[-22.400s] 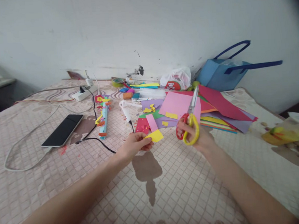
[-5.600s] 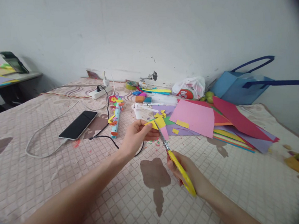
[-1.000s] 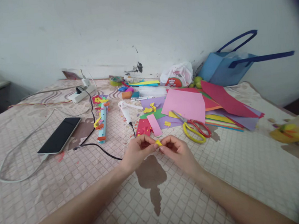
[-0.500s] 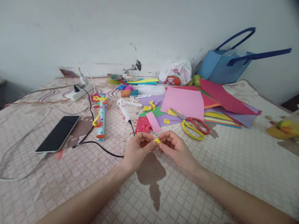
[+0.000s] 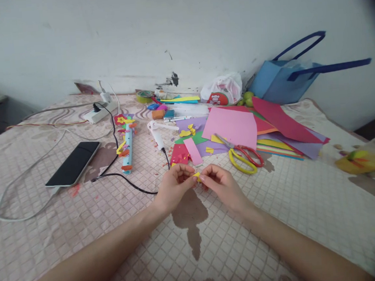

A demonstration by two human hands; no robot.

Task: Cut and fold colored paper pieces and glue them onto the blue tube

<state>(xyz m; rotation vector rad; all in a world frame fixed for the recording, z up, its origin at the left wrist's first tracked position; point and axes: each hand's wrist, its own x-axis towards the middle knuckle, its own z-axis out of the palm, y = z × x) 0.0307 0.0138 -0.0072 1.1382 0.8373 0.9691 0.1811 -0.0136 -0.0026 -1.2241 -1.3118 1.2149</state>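
Between my fingertips is a small piece of yellow paper (image 5: 197,176). My left hand (image 5: 175,188) pinches it from one side and my right hand (image 5: 221,184) pinches it from the other, so both are closed on it. The fingers hide part of its outline. Just beyond my hands lie a red sheet with scraps (image 5: 179,154) and a pink paper strip (image 5: 192,151). Scissors with one yellow and one red handle (image 5: 240,155) rest to the right of my right hand. A white hot glue gun (image 5: 156,136) with a black cord stands past my left hand.
Coloured sheets (image 5: 232,126) are piled at the back right, by a blue bag (image 5: 275,81). A decorated light-blue strip (image 5: 127,147) and a phone (image 5: 74,163) on a cable lie left. A power strip (image 5: 99,114) sits behind. At far right is a yellow bag (image 5: 358,161).
Both hands keep the yellow paper pinched, with slight shifts of the fingers; the piece looks turned a little. The whole view has moved slightly.
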